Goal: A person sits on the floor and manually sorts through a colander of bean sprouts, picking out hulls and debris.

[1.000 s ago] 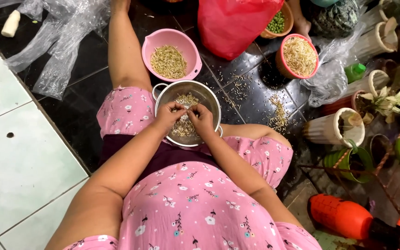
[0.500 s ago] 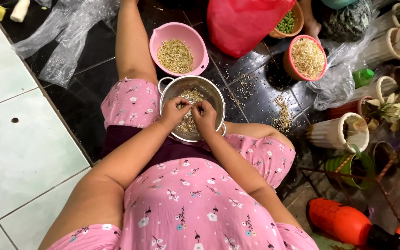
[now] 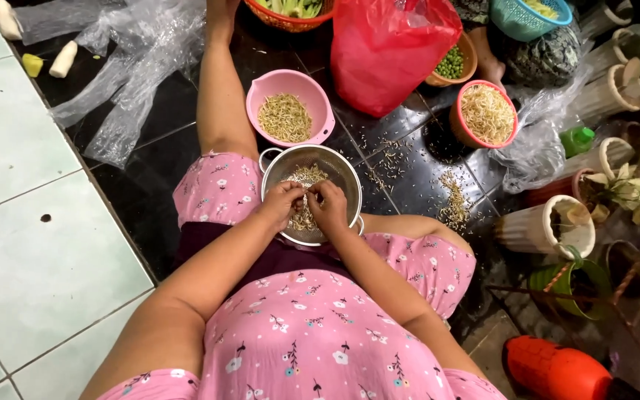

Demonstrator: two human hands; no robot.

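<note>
Bean sprouts [image 3: 305, 216], pale, thin and tangled, are lying in a round steel colander with small side handles [image 3: 344, 172], which is resting on the person's lap against the pink flowered dress [image 3: 312, 333]. Both hands are working inside it, close together. The left hand [image 3: 281, 203] is curling shut on a small pinch of sprouts, and the right hand [image 3: 329, 207] is pinching the same little bunch with its fingertips, the two hands touching over the middle of the colander.

To do this picking well, it seems wise to be taking only a few strands at a time, keeping the hands low over the colander so loose bits are falling back in, and holding the colander steady between the thighs.

Just beyond the colander, a pink plastic bowl of sorted sprouts [image 3: 285, 118] is sitting on the dark tiled floor [image 3: 164, 111] beside the outstretched leg. Farther right, a salmon-coloured bowl heaped with sprouts [image 3: 487, 112] is standing near scattered trimmings [image 3: 453, 200]. A red plastic bag [image 3: 387, 52] and crumpled clear plastic sheets [image 3: 127, 67] are lying farther off.
</note>
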